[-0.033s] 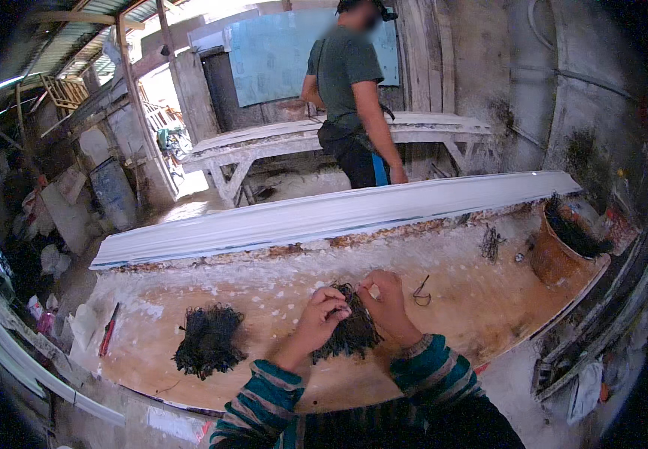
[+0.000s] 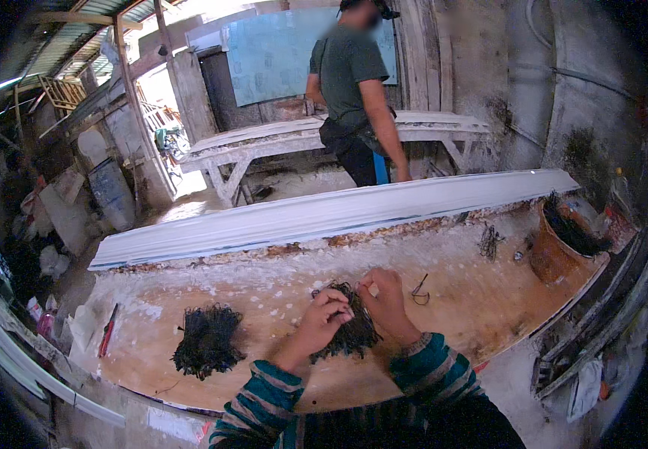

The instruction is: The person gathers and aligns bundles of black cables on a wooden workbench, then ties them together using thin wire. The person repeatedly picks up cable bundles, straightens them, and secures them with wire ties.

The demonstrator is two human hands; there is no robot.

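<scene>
My left hand (image 2: 322,320) and my right hand (image 2: 387,303) are close together above a bundle of dark, thin, looped strands (image 2: 345,340) on the wooden tabletop. The fingers of both are bent in a pinch. Anything between their fingertips is too fine to make out. Part of the bundle is hidden beneath my hands. To the left lies a second dark bundle of the same strands (image 2: 208,340), apart from both hands. A small loose dark loop (image 2: 420,290) rests just right of my right hand.
A long white moulding (image 2: 339,215) runs along the table's far side. An orange-brown bucket (image 2: 556,251) of dark strands stands at the right, near a small tangle (image 2: 490,242). A red tool (image 2: 107,333) lies at the left. Beyond the table stands another person (image 2: 354,90).
The person across the table has shifted slightly to the right. My hands stay almost in the same place over the bundle.
</scene>
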